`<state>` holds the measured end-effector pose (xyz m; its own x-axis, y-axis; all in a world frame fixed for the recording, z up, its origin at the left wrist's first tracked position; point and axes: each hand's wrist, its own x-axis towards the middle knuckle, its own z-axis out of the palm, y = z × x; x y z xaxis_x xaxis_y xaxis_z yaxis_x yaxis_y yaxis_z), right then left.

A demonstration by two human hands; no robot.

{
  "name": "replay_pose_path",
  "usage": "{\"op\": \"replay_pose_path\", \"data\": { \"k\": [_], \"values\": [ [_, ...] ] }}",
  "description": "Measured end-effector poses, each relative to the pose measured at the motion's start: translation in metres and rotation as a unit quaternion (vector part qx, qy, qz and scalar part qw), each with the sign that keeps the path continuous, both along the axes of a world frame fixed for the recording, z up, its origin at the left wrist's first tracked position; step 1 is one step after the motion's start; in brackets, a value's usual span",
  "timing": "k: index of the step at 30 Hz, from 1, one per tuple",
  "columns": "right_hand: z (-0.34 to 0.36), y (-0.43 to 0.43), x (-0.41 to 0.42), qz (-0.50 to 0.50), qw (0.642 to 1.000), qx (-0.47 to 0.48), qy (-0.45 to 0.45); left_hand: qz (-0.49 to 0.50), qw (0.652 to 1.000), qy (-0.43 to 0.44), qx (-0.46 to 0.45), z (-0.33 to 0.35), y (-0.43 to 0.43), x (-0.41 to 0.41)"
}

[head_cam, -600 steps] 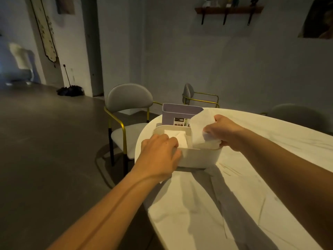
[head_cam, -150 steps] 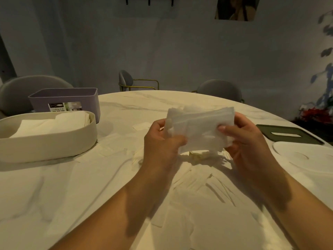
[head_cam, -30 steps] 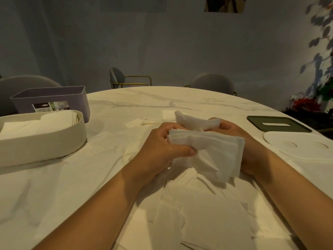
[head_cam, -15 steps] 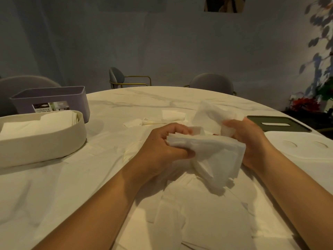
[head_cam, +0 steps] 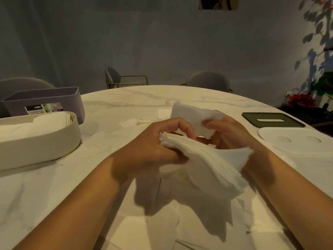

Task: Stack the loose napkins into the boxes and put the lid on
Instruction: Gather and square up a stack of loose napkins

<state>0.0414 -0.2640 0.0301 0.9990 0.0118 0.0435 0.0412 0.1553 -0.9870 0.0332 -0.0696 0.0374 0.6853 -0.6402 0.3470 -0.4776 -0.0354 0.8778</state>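
The round marble bench (head_cam: pixel 126 98) fills the lower view. Directions are read with the two hands at the middle of the dial. Three grey chairs stand beyond its far edge: one at 10 o'clock (head_cam: pixel 23 83), one with a brass frame at 11 o'clock (head_cam: pixel 115 76) and one at 1 o'clock (head_cam: pixel 207 80). A plant (head_cam: pixel 324 83) stands off the bench at 2 o'clock.

The cream box (head_cam: pixel 36 147) sits on the bench at 9 o'clock, lidless, with folded napkins (head_cam: pixel 36 123) lying flat inside it. The purple box (head_cam: pixel 75 103) stands just behind it at 10 o'clock, also lidless; what it holds cannot be seen. The white lid (head_cam: pixel 288 141) lies flat at 3 o'clock, well apart from both boxes. The green lid (head_cam: pixel 286 121), with a slot in its middle, lies just beyond it at 2 o'clock.

The left hand (head_cam: pixel 155 150) is raised over the bench, its fingers clenched round one end of a stack (head_cam: pixel 207 163) of napkins, thumb on top; the free end of the stack droops toward 4 o'clock. The right hand (head_cam: pixel 228 134) is close beside it, with thumb and fingers pinching a single napkin (head_cam: pixel 191 116) that stands up above the stack at 12 o'clock.

Loose sheets (head_cam: pixel 162 222) lie spread on the bench under the forearms at 6 o'clock. A few more (head_cam: pixel 133 122) lie flat at 11 o'clock, between the hands and the purple box.
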Motion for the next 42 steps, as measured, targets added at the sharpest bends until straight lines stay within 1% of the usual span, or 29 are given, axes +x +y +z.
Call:
{"op": "replay_pose_path", "data": {
  "k": [2,5,9,11,13,15,17,21,25,27,28,31,34,36,37,38,40,41,42],
  "values": [
    [0.002,0.003,-0.002,0.035,0.999,-0.019,-0.012,0.009,0.999,0.027,-0.029,-0.002,0.002,0.001],
    [0.003,0.008,-0.003,0.054,0.997,-0.043,-0.029,0.017,0.996,0.062,-0.069,-0.007,0.005,0.006],
    [0.000,0.008,-0.005,0.121,0.992,0.018,-0.011,0.050,0.984,0.122,-0.120,-0.016,0.008,0.015],
    [-0.001,0.008,-0.007,0.135,0.990,0.021,-0.025,0.083,0.979,0.124,-0.135,-0.020,0.008,0.018],
    [-0.001,0.011,-0.011,0.170,0.984,0.018,-0.042,0.111,0.972,0.143,-0.149,-0.025,0.008,0.021],
    [0.000,0.012,-0.013,0.190,0.980,0.038,-0.032,0.126,0.965,0.167,-0.158,-0.028,0.009,0.025],
    [-0.002,0.009,-0.011,0.182,0.982,0.038,-0.014,0.143,0.961,0.181,-0.153,-0.030,0.009,0.026],
    [-0.002,0.004,-0.009,0.207,0.977,0.038,0.028,0.161,0.958,0.178,-0.154,-0.031,0.005,0.027],
    [0.005,0.002,-0.013,0.246,0.968,-0.004,0.046,0.143,0.965,0.162,-0.150,-0.032,0.005,0.028],
    [0.007,0.002,-0.015,0.285,0.957,-0.056,0.017,0.134,0.968,0.151,-0.150,-0.032,0.004,0.027],
    [0.007,0.002,-0.015,0.289,0.954,-0.083,-0.005,0.132,0.969,0.148,-0.147,-0.033,0.003,0.027],
    [0.006,0.003,-0.015,0.236,0.959,-0.144,-0.055,0.136,0.971,0.131,-0.148,-0.033,0.002,0.025],
    [0.001,0.008,-0.015,0.208,0.960,-0.147,-0.115,0.152,0.967,0.125,-0.161,-0.030,0.003,0.022],
    [-0.005,0.008,-0.007,0.126,0.970,-0.156,-0.139,0.188,0.959,0.132,-0.166,-0.027,0.001,0.020],
    [-0.006,0.008,-0.003,0.087,0.974,-0.155,-0.142,0.210,0.954,0.132,-0.170,-0.026,-0.001,0.019],
    [-0.007,0.007,0.001,0.069,0.979,-0.136,-0.136,0.229,0.948,0.129,-0.177,-0.026,-0.002,0.019],
    [-0.007,0.007,0.003,0.067,0.987,-0.092,-0.110,0.250,0.940,0.127,-0.193,-0.027,-0.004,0.018],
    [-0.007,0.009,0.001,0.074,0.988,-0.094,-0.101,0.252,0.939,0.126,-0.198,-0.027,-0.006,0.017],
    [-0.009,0.010,0.001,0.071,0.984,-0.124,-0.104,0.253,0.939,0.122,-0.200,-0.028,-0.008,0.015]
  ]
}}
